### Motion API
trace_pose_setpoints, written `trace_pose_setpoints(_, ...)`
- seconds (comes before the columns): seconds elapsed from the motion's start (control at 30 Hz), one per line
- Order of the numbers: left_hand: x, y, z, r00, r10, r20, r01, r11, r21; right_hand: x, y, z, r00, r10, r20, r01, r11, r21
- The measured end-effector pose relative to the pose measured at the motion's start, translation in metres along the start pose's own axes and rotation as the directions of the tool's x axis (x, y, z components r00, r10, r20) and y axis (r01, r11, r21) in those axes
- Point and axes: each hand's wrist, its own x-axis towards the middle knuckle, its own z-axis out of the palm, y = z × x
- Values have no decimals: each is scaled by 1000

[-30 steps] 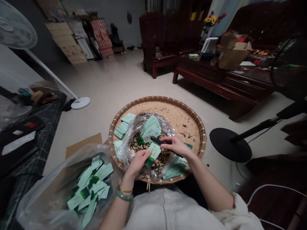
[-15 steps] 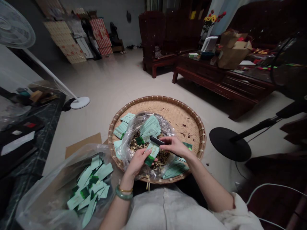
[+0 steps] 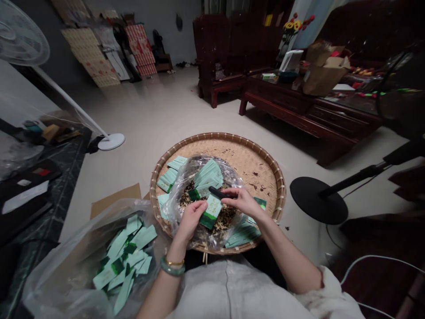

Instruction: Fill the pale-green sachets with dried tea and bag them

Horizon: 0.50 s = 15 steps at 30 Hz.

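Observation:
My left hand (image 3: 191, 220) pinches the left edge of a mint and dark-green packet (image 3: 211, 212). Across the packet's top edge lies a slim black handheld tool (image 3: 217, 192), closed in the fingers of my right hand (image 3: 245, 204); its exact kind is not clear. Both hands are above a clear plastic bag (image 3: 176, 195) of dark and pale dried bits (image 3: 229, 218). A fanned stack of similar packets (image 3: 209, 172) rests on the bag's contents. All this sits in a round woven bamboo tray (image 3: 239, 148).
More packets (image 3: 244, 235) lie at the tray's near right, others along its left side. A large plastic bag (image 3: 66, 270) of loose packets (image 3: 124, 257) stands at lower left. Round about are a white fan base (image 3: 111, 141), a black stand base (image 3: 318, 199) and a dark wooden table (image 3: 282, 99).
The left fingers have shifted slightly left, to the packet's edge, showing more of its front. The black tool has turned a little flatter across the packet's top.

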Motion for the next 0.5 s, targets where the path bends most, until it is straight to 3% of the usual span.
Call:
trace_pose_setpoints(0.17,1,3,2,995,56,-83,-50,996,77,-1,-2,2,1000,-20,-7,20,1000,-23)
trace_pose_setpoints(0.37,0,2,2,988,112,-109,-94,983,159,-4,-5,1,991,105,83,-114,988,105)
trace_pose_setpoints(0.5,2,-1,2,986,123,-111,-105,982,159,-7,-7,0,985,121,125,-139,978,153)
